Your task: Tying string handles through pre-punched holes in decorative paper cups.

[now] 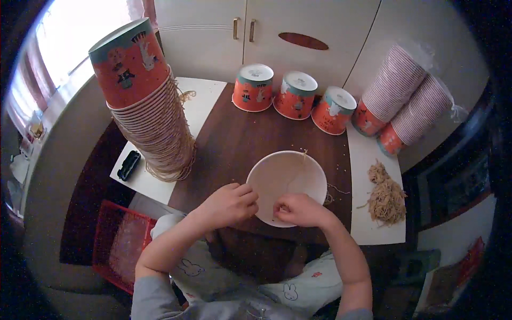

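Note:
A round paper bucket (288, 160) stands mouth up in front of me, its pale inside showing. A thin straw-coloured strand (305, 154) hangs over its far rim, and a faint line runs down inside. My left hand (233, 204) is at the bucket's left rim with its fingers curled in; whether they grip the rim or a strand is hidden. Over the near right rim, my right hand (300, 209) is closed in a pinch with its fingers inside the mouth. What that pinch holds is too small to make out. Loose strands (329, 199) lie beside the bucket's right side.
A tall leaning stack of paper buckets (146, 106), strands hanging from it, stands left. Three upturned red buckets (254, 88) line the back. Wrapped bucket stacks (392, 85) stand back right, above a tan strand heap (386, 200). A black case (129, 165) and red crate (120, 242) are left.

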The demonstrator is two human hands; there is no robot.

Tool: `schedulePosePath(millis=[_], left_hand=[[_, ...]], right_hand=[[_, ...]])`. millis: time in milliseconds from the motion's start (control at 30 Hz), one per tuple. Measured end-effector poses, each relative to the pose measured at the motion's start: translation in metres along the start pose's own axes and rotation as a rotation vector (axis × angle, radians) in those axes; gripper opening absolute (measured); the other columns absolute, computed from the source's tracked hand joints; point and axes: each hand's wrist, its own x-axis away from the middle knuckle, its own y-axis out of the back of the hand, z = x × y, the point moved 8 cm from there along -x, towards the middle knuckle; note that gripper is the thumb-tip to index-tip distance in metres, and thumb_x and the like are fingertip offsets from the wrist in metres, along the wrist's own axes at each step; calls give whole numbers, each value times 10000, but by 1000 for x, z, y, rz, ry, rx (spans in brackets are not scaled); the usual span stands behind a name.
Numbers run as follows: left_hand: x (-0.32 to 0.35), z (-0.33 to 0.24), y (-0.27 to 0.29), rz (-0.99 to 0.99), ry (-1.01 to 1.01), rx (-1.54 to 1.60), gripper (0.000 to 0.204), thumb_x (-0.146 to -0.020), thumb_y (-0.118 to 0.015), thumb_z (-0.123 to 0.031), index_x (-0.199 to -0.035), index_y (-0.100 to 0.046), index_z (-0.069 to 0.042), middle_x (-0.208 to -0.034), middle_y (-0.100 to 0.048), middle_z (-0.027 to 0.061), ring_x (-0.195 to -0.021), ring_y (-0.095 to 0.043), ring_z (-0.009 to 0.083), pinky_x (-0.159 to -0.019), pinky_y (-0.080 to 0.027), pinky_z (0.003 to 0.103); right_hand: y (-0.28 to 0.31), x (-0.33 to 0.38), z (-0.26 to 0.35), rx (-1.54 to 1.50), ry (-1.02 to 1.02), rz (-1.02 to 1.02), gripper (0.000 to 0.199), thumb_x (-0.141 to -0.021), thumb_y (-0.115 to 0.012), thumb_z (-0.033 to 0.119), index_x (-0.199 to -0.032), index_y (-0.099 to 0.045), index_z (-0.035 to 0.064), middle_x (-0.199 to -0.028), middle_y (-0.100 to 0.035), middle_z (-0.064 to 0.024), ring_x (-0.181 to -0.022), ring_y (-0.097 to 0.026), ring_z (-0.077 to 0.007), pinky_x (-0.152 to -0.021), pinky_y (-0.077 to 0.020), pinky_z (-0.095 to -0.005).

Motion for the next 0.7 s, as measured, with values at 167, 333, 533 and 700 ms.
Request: schedulePosePath(millis=[167,333,533,700], left_hand=[[-2,5,3,-3,25,6,83,-641,-517,-174,-695,-525,-111,-781,-475,12,-796,-480,163,-647,-423,289],[-7,32,14,-145,135,29,157,-650,-518,-152,-790,-564,-97,-891,-530,21,-845,-503,173,-664,-424,288],[-12,52,19,-190,288,48,235,-664,-546,-118,-892,-583,-74,-940,-557,55,-867,-510,221,-727,-425,329],[-18,45,20,-270,434,586,166,-755,-525,-125,-869,-594,-27,-878,-575,100,-825,-534,255,-721,-432,338]], right_hand=[[3,1,0,-18,-27,-32,165,-747,-549,190,-818,-584,46,-754,-578,-118,-702,-570,-241,-632,-447,-318],[23,1,18,-11,84,-215,166,-761,-552,195,-816,-583,42,-692,-566,-118,-640,-561,-233,-589,-436,-319],[36,-4,5,-218,-139,-338,227,-767,-562,244,-839,-589,30,-761,-595,-129,-697,-580,-263,-628,-451,-346],[50,-1,7,-325,-141,-468,177,-761,-584,189,-827,-590,25,-735,-577,-96,-628,-553,-192,-590,-444,-292]])
